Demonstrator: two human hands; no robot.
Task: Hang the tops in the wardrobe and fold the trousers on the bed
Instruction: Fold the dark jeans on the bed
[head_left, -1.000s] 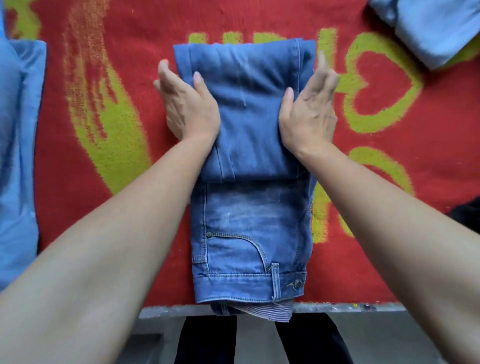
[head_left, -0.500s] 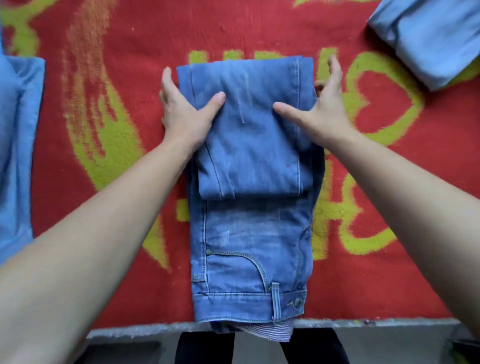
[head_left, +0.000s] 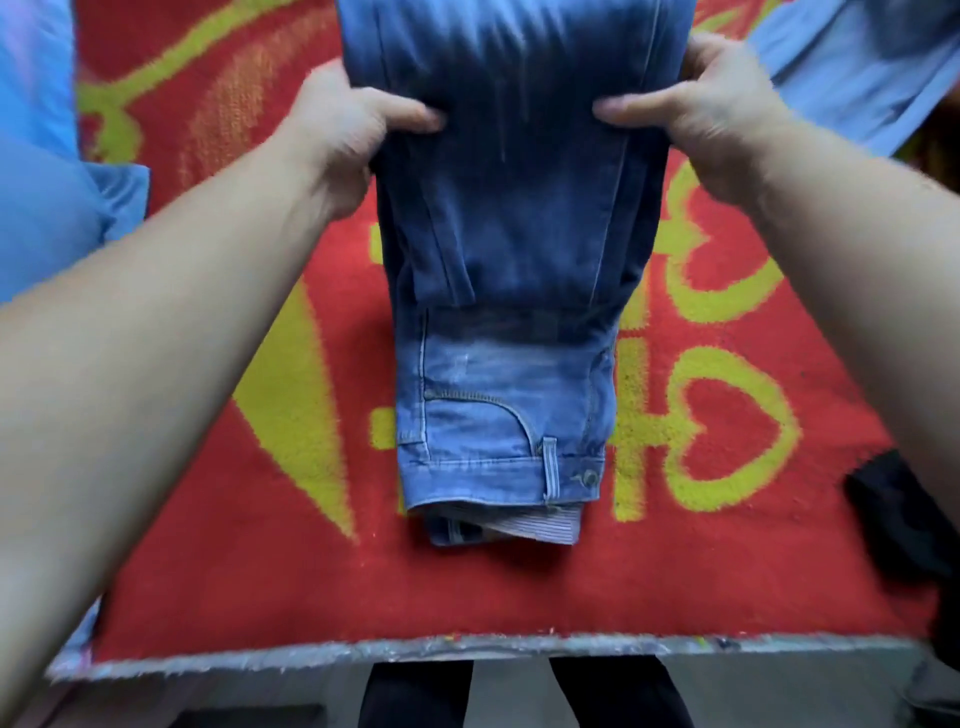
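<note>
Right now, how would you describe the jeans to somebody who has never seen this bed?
Find the red blanket with yellow patterns. Over its middle, the left hand and right hand grip folded blue jeans. Unlike the paler, plain blue clothes at both sides, they show a pocket seam, belt loop and metal button.

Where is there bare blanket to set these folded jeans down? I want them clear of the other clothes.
Free: the red blanket below and on both sides of the jeans, between them and the near edge. Crowded: light blue garment along the left edge, another blue garment at top right, dark cloth at the right edge.
</note>
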